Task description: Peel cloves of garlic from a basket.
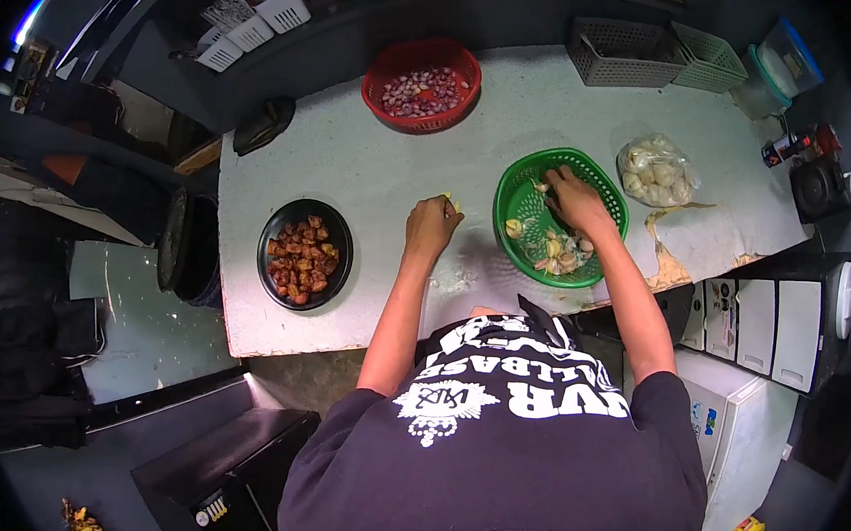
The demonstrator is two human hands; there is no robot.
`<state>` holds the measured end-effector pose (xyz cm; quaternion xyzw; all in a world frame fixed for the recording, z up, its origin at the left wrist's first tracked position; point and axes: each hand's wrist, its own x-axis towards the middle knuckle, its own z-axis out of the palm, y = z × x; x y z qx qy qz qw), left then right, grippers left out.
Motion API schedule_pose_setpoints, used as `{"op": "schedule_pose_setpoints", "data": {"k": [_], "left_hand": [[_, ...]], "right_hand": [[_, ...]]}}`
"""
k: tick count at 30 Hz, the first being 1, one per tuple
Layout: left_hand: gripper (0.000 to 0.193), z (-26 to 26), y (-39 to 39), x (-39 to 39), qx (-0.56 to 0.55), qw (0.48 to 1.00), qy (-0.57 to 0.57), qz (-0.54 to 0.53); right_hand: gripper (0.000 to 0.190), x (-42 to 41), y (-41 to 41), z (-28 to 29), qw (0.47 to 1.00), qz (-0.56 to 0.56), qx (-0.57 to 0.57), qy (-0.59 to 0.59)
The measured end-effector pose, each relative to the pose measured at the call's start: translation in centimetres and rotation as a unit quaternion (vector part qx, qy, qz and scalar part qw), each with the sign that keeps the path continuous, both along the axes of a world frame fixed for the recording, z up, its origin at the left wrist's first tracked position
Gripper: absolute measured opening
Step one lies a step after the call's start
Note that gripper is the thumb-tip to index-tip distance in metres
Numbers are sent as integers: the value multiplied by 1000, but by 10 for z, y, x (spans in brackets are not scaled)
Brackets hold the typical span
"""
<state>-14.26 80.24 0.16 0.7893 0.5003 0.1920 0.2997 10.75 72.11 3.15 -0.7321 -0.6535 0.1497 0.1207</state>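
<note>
My left hand (430, 225) rests low over the tabletop with its fingers curled in. Pale yellow bits of what look like garlic (457, 207) show at its fingertips. Inside the green perforated plastic basket (503, 230) reaches my right hand (577, 199), bent over the far part of the basket. A garlic clove (540, 187) lies right at its thumb and fingertips; whether they grip it is unclear. Several more cloves and papery skins (561, 259) are gathered on the basket's near side, and a yellowish piece (514, 229) sits to the left.
A black plate (269, 219) of browned chunks (300, 260) stands left. At the back is a red basket (377, 107) of shallots (423, 94). A plastic bag of garlic bulbs (657, 174) lies right, by the table's chipped edge (670, 264). Grey and green baskets (629, 54) stand behind.
</note>
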Motion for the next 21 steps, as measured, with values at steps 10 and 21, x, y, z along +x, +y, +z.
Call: {"op": "schedule_pose_setpoints", "data": {"k": [10,21], "left_hand": [[12,-3,-4,5,112,993,-21,20],[24,64,-51,72,-91,945,-303,-85]], "right_hand": [[20,12,-13,-3,997,1,-4,79],[24,-20,-45,25,774,-99,90,619]]}}
